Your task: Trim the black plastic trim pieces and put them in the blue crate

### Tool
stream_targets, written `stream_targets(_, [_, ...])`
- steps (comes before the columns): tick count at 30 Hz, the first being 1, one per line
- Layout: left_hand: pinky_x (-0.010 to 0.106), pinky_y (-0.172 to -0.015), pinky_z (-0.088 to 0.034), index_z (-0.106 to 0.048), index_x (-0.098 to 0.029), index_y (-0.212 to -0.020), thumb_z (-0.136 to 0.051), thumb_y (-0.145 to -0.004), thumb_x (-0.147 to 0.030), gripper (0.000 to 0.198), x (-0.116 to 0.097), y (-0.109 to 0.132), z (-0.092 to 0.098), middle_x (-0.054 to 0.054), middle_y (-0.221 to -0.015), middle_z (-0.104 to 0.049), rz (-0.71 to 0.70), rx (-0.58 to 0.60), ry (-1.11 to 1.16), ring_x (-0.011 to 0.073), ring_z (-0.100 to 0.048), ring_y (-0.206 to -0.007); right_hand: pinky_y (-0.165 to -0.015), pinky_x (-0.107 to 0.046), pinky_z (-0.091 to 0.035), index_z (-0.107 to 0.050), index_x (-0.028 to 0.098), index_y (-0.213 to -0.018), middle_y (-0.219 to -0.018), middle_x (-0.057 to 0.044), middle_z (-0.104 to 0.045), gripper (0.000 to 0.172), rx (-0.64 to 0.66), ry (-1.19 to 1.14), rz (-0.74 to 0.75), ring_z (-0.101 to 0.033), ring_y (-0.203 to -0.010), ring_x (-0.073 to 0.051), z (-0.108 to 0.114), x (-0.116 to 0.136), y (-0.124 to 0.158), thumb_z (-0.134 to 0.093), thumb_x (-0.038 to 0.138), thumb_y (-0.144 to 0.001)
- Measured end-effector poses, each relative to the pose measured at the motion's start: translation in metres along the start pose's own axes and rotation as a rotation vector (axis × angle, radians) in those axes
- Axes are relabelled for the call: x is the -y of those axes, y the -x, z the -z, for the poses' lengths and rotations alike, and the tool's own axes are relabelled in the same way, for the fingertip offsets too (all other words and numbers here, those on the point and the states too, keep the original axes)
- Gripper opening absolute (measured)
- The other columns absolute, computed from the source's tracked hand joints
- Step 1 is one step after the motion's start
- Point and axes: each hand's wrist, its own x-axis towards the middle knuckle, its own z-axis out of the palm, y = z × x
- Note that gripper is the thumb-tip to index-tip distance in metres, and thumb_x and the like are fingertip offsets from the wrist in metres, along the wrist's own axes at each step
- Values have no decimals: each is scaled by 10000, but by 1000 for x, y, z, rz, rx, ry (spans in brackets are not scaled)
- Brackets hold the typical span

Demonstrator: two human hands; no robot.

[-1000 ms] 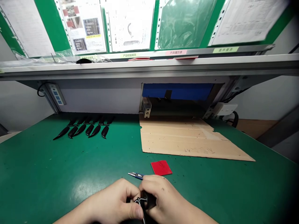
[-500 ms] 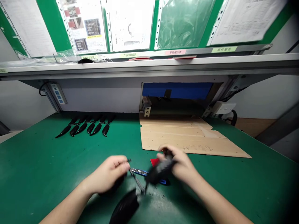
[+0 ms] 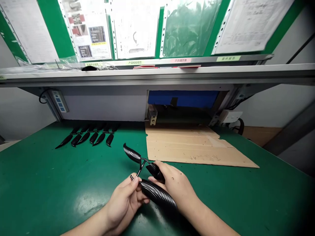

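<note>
Both our hands hold one black plastic piece point(image 3: 147, 175) just above the green table point(image 3: 49, 183), near its front edge. It is three ribbed leaf shapes on thin stems. Our left hand point(image 3: 126, 200) pinches the stem junction, and our right hand point(image 3: 176, 186) is wrapped around the middle leaf, probably so the ribs face us. Six loose black leaves point(image 3: 86, 137) lie in a row at the back left, beside the cardboard sheet point(image 3: 194, 147). Half a second ago our hands were apart and the piece hung low; now they are together and it is lifted, hiding the red card and blue tool.
</note>
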Motion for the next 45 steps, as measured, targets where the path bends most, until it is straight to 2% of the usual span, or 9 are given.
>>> stream_targets(4, [259, -685, -423, -487, -166, -889, -593, -877, -443, 297, -5, -5, 6, 44, -833, -574, 77, -29, -75, 138, -553, -719, -744, -320, -446, -550, 205, -1140, -966, -31, -646, 281, 3, 12, 18, -599, -868, -229, 11, -8, -2, -663, 245, -886])
stream_targets(8, [211, -545, -293, -433, -169, -678, -640, -832, -457, 386, -37, -13, 21, -40, -638, -375, -216, -212, -643, 99, -329, -589, -614, -239, -394, -606, 253, -976, -832, 49, -633, 199, 296, -114, 156, -581, -727, -159, 30, -3, 2, -736, 233, -827])
stream_targets(13, [219, -535, -279, -398, -190, -699, -547, -861, -507, 385, -61, -15, 28, -48, -638, -332, -300, -307, -644, 106, -254, -578, -789, -275, -411, -581, 290, -1149, -969, 23, -613, 572, 340, -166, 266, -546, -889, -194, 22, 7, 9, -891, 343, -672])
stream_targets(17, [223, -532, -266, -398, -187, -687, -542, -867, -512, 398, -61, -11, 25, -48, -630, -314, -255, -234, -698, 109, -246, -580, -770, -329, -407, -613, 219, -1032, -961, -37, -559, 634, 132, -137, 373, -501, -854, -223, 20, 5, 8, -861, 595, -586])
stream_targets(21, [226, -556, -279, -452, -176, -679, -474, -899, -537, 423, -61, 0, 16, -32, -645, -351, -135, -42, -902, 120, -284, -604, -922, -448, -326, -606, 208, -1086, -1129, -107, -544, 235, -157, 60, 480, -477, -1045, -296, 34, 3, 6, -641, 355, -905])
stream_targets(30, [261, -661, -343, -481, -184, -702, -394, -927, -522, 415, -52, 15, 11, 18, -699, -426, -147, 233, -1156, 169, -380, -703, -667, -256, -302, -471, 190, -678, -670, 57, -534, 155, 304, -28, 499, -468, -616, -113, 32, 10, 14, -604, 111, -689])
stream_targets(38, [228, -591, -299, -359, -188, -686, -428, -930, -517, 415, -33, -6, 6, -30, -673, -330, -144, -112, -800, 119, -285, -636, -636, -313, -242, -500, 182, -700, -666, -12, -552, 181, -126, 371, 110, -489, -607, -178, 12, -16, 0, -484, 2, -689])
stream_targets(42, [210, -587, -340, -409, -190, -734, -498, -902, -522, 384, -33, -7, 10, -31, -673, -412, -260, -403, -586, 110, -367, -620, -602, -286, -320, -480, 204, -758, -699, 1, -561, 186, -256, 127, -118, -510, -617, -188, 21, -17, -5, -605, 290, -866])
stream_targets(45, [226, -652, -399, -431, -200, -833, -513, -902, -519, 336, -27, -7, 10, -10, -776, -529, -264, -379, -497, 127, -489, -703, -587, -259, -387, -502, 215, -834, -773, 9, -558, 262, -199, -141, -70, -525, -658, -173, 23, 5, -4, -690, 396, -852])
